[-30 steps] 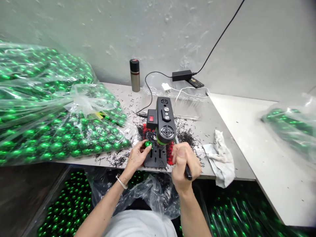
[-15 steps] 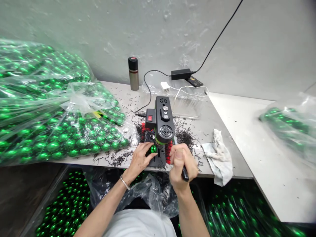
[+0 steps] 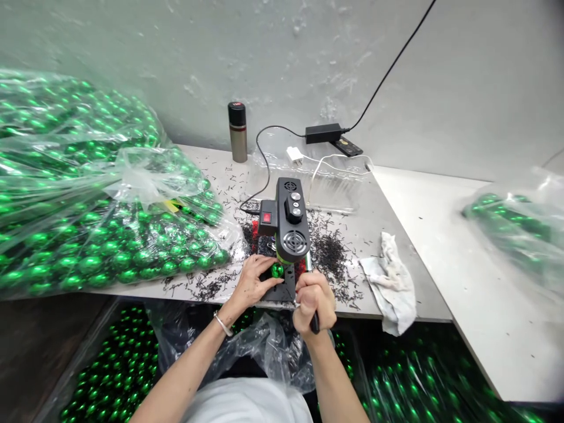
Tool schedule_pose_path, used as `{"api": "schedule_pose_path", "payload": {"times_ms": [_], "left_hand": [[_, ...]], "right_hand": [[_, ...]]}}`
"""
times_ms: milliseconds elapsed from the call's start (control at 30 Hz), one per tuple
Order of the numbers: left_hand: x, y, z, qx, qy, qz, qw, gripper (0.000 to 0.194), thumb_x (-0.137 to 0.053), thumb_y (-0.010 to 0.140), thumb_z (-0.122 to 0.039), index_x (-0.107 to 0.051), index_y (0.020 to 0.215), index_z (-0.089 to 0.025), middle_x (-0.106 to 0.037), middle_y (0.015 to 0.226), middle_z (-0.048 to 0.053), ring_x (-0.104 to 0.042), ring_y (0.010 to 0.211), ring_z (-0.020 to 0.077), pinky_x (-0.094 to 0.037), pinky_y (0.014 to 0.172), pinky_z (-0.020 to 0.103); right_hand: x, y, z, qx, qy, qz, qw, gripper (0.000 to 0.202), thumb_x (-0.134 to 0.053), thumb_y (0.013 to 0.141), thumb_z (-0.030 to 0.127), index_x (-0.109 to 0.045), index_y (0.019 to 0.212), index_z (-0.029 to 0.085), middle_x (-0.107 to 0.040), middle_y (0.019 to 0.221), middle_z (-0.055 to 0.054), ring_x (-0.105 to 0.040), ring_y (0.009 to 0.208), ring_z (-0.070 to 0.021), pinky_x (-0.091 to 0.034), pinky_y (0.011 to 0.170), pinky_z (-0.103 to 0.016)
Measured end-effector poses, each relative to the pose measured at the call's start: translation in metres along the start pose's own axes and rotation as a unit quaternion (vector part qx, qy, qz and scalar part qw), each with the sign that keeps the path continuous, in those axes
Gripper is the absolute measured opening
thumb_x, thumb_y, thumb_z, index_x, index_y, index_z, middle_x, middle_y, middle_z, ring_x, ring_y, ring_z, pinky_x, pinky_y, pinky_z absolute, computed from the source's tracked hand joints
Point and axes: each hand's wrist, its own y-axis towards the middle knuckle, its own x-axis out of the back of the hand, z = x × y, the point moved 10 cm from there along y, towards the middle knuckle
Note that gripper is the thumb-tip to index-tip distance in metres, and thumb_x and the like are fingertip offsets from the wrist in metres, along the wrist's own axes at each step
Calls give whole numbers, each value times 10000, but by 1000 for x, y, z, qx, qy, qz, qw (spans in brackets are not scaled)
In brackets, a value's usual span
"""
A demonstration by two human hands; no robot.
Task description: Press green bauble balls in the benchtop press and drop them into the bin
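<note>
A small shiny green ball (image 3: 277, 270) sits under the front end of a black machine (image 3: 292, 217), between the thumb and fingers of my left hand (image 3: 255, 281). My right hand (image 3: 315, 302) is wrapped round a black lever handle (image 3: 314, 323) at the machine's right front. The machine's black base plate (image 3: 279, 291) lies at the table's front edge. Black bits (image 3: 328, 252) are scattered around it, with some red showing beside the base.
Big clear bags of green balls (image 3: 110, 235) cover the left. At the back stand a flask (image 3: 238, 132) and a black power adapter (image 3: 324, 133) with cables. A white cloth (image 3: 392, 288) hangs over the front edge. Another bag (image 3: 515, 220) is at the right.
My right hand and the lever handle have moved left, nearer the machine. The machine's head has shifted slightly, and the green ball and my left fingertips are a little further right.
</note>
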Motion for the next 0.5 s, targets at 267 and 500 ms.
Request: {"api": "schedule_pose_path", "payload": {"times_ms": [267,500], "left_hand": [[-2,-1,2,15,-26,12,999,344,-786,825,-341,-742,1145,-224,-751,1119,82,-592,1052,276,-453,959,439],[-3,-2,5,15,-31,8,999,365,-776,834,-358,-737,1179,-244,-751,1149,80,-589,1077,281,-444,984,460]], "right_hand": [[-2,-22,-12,22,-17,-28,999,296,-377,982,197,-474,703,211,-529,726,0,-510,627,-124,-464,639,-321],[-2,-37,-20,32,-19,-65,997,328,-341,1001,207,-472,700,210,-525,743,10,-509,602,-111,-476,692,-351]]}}
